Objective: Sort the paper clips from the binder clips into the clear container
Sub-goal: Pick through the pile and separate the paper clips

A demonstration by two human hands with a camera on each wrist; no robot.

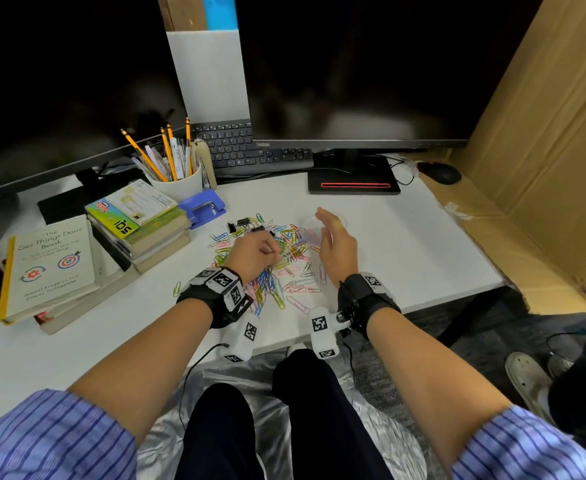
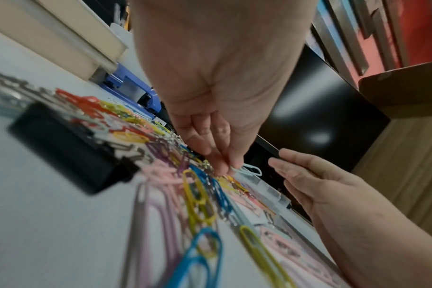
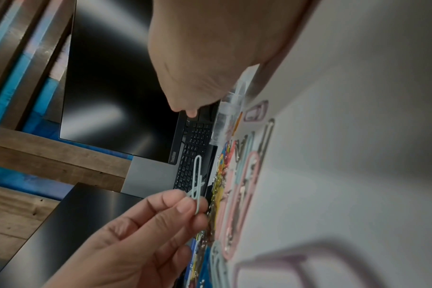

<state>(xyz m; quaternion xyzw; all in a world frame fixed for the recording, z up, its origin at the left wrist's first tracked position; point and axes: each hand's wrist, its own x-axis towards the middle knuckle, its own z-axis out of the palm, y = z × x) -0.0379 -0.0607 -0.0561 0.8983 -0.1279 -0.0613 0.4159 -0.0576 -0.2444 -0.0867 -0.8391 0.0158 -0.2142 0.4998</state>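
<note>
A pile of coloured paper clips (image 1: 279,268) is spread over the white desk (image 1: 423,244), with a few black binder clips (image 1: 246,224) at its far edge. My left hand (image 1: 271,250) hovers above the pile and pinches a pale blue paper clip (image 2: 250,171) between thumb and fingertips; the right wrist view shows that clip (image 3: 197,179) standing up from the left hand (image 3: 190,206). My right hand (image 1: 329,230) is open, fingers straight, just right of the pile and beside the small clear container (image 1: 314,226), which holds some clips. One binder clip (image 2: 62,148) lies blurred near the left wrist.
A blue hole punch (image 1: 203,207), stacked books (image 1: 139,223) and a white pencil cup (image 1: 177,183) stand to the left. Behind are a black keyboard (image 1: 246,148) and a monitor base (image 1: 353,183). A cardboard wall (image 1: 544,168) closes off the right.
</note>
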